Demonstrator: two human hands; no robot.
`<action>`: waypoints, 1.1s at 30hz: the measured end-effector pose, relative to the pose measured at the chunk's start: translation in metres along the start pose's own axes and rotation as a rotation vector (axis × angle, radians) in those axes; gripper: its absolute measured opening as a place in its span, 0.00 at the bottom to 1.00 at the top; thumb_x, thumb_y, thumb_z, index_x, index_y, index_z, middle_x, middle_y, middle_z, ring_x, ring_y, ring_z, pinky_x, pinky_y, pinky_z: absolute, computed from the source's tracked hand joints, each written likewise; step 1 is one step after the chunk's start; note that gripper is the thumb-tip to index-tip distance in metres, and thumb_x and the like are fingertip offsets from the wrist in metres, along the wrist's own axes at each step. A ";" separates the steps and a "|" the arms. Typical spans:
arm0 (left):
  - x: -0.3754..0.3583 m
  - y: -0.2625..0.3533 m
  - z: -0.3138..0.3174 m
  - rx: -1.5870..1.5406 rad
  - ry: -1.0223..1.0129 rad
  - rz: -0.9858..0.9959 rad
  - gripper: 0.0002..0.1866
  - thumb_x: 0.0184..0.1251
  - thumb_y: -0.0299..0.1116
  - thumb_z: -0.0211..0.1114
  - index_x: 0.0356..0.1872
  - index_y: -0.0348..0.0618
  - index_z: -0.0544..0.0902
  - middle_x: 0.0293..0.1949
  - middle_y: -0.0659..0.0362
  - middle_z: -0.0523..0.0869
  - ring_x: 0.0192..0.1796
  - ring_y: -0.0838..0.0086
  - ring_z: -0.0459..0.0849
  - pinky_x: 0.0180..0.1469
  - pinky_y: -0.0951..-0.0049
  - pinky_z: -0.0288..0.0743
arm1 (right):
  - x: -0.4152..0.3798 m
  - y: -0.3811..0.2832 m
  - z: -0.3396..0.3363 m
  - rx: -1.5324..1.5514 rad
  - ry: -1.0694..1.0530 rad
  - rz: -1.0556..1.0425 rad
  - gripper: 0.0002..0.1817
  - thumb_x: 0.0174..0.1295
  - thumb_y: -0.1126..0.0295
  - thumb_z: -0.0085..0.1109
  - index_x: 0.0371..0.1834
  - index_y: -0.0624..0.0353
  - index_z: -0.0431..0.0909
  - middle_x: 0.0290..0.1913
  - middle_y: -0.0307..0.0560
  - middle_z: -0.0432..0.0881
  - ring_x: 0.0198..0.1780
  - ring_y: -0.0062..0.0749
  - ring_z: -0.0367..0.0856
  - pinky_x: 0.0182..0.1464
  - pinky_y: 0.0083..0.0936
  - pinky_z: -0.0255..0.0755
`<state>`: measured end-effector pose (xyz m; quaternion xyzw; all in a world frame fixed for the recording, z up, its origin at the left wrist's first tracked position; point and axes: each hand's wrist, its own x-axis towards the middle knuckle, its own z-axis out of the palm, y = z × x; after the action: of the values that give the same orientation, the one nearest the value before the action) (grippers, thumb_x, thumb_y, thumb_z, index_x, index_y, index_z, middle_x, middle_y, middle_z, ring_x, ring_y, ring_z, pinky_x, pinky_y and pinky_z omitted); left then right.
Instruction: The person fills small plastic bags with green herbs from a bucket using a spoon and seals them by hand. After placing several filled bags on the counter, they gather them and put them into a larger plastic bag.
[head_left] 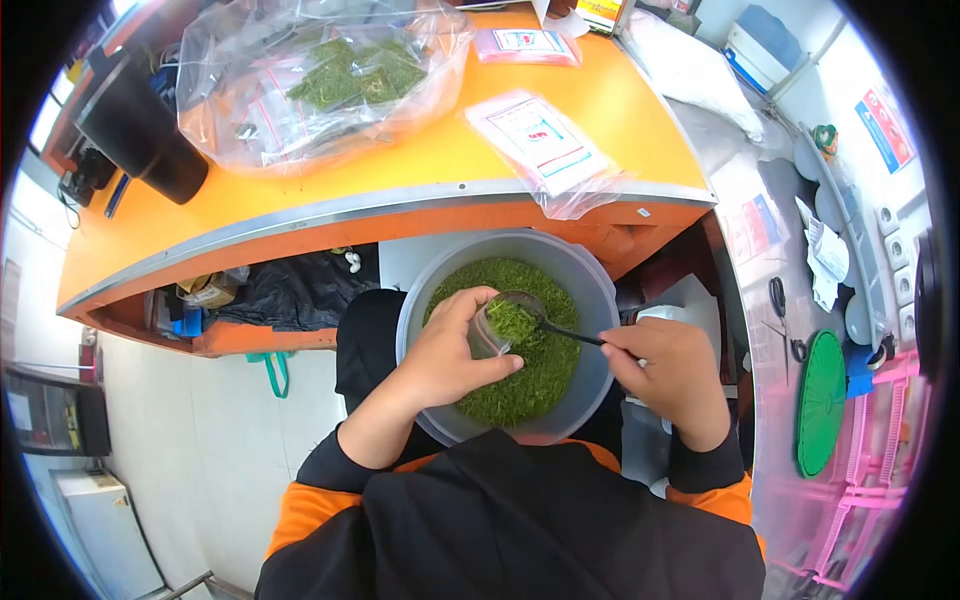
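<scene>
Running across the top of the view, a yellow-orange desk (430,172) with a metal-trimmed edge carries a large clear bag (222,95) with smaller packets of green stuff inside, a black tumbler (140,125) and two packs of printed plastic bags, the nearer pack (545,145) overhanging the edge. Black plastic (300,290) lies on the shelf below, above a pale floor (240,430); to the right, a side surface holds scissors (798,350), a green disc (820,405) and a pink rack (870,440). The left hand (450,350) curls around a small clear pouch (490,335), fingers on its upper side and thumb beneath, its mouth facing right. The right hand (668,370) pinches the handle end of a dark spoon (572,334) between thumb and fingers, the spoon's bowl at the pouch's mouth. Both are over a translucent round tub (597,300) between the person's legs, just below the desk edge. Finely shredded green leaf (540,390) covers its bottom, loose and slightly uneven; more of that green shows at the pouch's mouth.
</scene>
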<state>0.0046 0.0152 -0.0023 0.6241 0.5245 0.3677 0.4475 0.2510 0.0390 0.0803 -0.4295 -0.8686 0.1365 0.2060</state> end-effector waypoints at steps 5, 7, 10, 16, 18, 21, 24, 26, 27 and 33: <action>0.001 0.003 0.004 -0.120 0.011 -0.038 0.36 0.46 0.39 0.74 0.56 0.39 0.67 0.50 0.50 0.75 0.58 0.60 0.72 0.61 0.64 0.63 | 0.003 -0.009 0.001 -0.129 0.090 -0.089 0.05 0.49 0.70 0.64 0.31 0.53 0.83 0.23 0.42 0.76 0.25 0.36 0.77 0.27 0.31 0.71; 0.000 0.000 0.005 -0.028 0.060 0.031 0.36 0.46 0.39 0.74 0.56 0.39 0.67 0.49 0.50 0.75 0.57 0.60 0.72 0.60 0.64 0.64 | 0.001 -0.005 -0.002 -0.047 0.090 -0.026 0.06 0.49 0.70 0.64 0.31 0.53 0.83 0.24 0.42 0.77 0.25 0.37 0.78 0.27 0.31 0.71; -0.002 0.001 0.006 0.134 0.139 0.055 0.36 0.45 0.35 0.74 0.55 0.39 0.66 0.50 0.51 0.74 0.56 0.61 0.72 0.61 0.65 0.63 | -0.001 0.002 -0.004 -0.101 0.082 0.077 0.10 0.50 0.67 0.65 0.36 0.53 0.82 0.24 0.42 0.77 0.26 0.37 0.78 0.28 0.32 0.71; -0.003 0.000 0.023 0.464 0.304 0.225 0.40 0.41 0.38 0.76 0.57 0.39 0.64 0.50 0.47 0.74 0.55 0.52 0.72 0.63 0.59 0.60 | 0.016 -0.030 0.048 0.131 0.106 -0.224 0.12 0.52 0.62 0.63 0.40 0.50 0.80 0.25 0.42 0.76 0.26 0.38 0.78 0.28 0.31 0.72; -0.006 0.000 0.024 0.447 0.295 0.281 0.43 0.40 0.40 0.77 0.59 0.39 0.63 0.50 0.47 0.74 0.56 0.51 0.71 0.64 0.57 0.59 | 0.017 -0.023 0.077 0.084 0.092 -0.199 0.09 0.52 0.64 0.62 0.37 0.49 0.79 0.24 0.40 0.75 0.27 0.37 0.78 0.28 0.30 0.72; -0.002 0.008 0.011 0.189 0.197 0.297 0.51 0.41 0.40 0.78 0.66 0.39 0.57 0.52 0.49 0.76 0.55 0.56 0.75 0.59 0.62 0.66 | 0.017 -0.021 0.055 0.144 0.157 -0.161 0.07 0.52 0.67 0.60 0.35 0.50 0.79 0.24 0.40 0.75 0.28 0.38 0.79 0.29 0.31 0.73; 0.002 0.005 -0.001 -0.125 -0.086 0.124 0.48 0.45 0.39 0.76 0.68 0.41 0.58 0.44 0.53 0.81 0.47 0.62 0.80 0.50 0.68 0.73 | 0.010 -0.015 0.069 0.038 -0.096 -0.213 0.06 0.53 0.69 0.58 0.35 0.50 0.79 0.25 0.42 0.75 0.29 0.39 0.79 0.31 0.34 0.73; 0.002 0.015 -0.004 -0.031 -0.116 0.204 0.26 0.54 0.37 0.71 0.54 0.42 0.75 0.32 0.56 0.84 0.36 0.67 0.83 0.40 0.72 0.75 | 0.010 -0.016 0.062 0.174 -0.119 -0.171 0.05 0.57 0.70 0.54 0.36 0.52 0.78 0.28 0.46 0.78 0.31 0.42 0.80 0.34 0.37 0.73; 0.000 0.017 -0.007 0.005 -0.162 0.204 0.19 0.57 0.37 0.69 0.48 0.42 0.79 0.30 0.56 0.83 0.34 0.67 0.83 0.39 0.71 0.75 | 0.010 -0.016 0.059 0.262 -0.078 -0.173 0.05 0.58 0.70 0.54 0.36 0.52 0.78 0.29 0.47 0.78 0.32 0.43 0.80 0.34 0.38 0.73; -0.008 0.022 -0.018 0.118 -0.297 0.192 0.13 0.66 0.39 0.59 0.28 0.40 0.83 0.25 0.54 0.81 0.30 0.63 0.81 0.33 0.67 0.74 | 0.004 -0.005 0.050 0.571 -0.051 -0.143 0.07 0.62 0.71 0.48 0.42 0.54 0.73 0.32 0.51 0.80 0.33 0.49 0.80 0.35 0.38 0.72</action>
<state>-0.0064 0.0095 0.0248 0.7438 0.4113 0.2810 0.4456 0.2221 0.0363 0.0394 -0.2884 -0.8279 0.3714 0.3057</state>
